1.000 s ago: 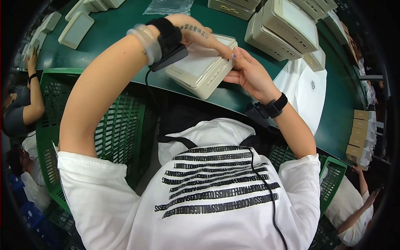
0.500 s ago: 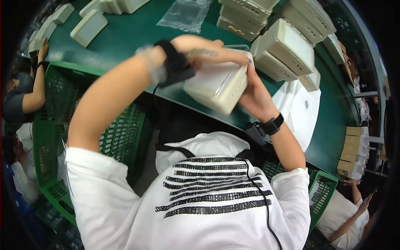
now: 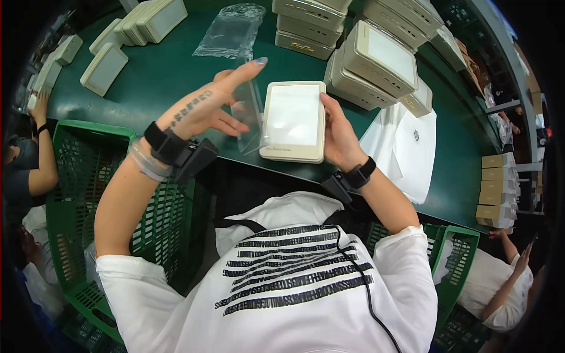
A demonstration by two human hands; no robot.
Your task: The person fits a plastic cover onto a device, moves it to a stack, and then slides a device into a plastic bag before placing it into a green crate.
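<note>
A cream rectangular box with a white panel on top lies near the front edge of the green table. My right hand grips its right side, the thumb on the rim. Left of the box, a clear plastic cover stands tilted on edge. My left hand holds this cover, with the thumb stretched along its top and the lower fingers bent against it. The cover's left edge is partly hidden by those fingers. Whether its lower edge touches the box I cannot tell.
Stacks of cream boxes rise at the back right, beside a white bag. A clear plastic bag lies at the back. More boxes stand at the far left. Green crates flank me, and co-workers' arms show at the sides.
My left hand has swung off the box to the left, taking the clear cover away from its top. The box has turned more upright in view and rests in my right hand's grip.
</note>
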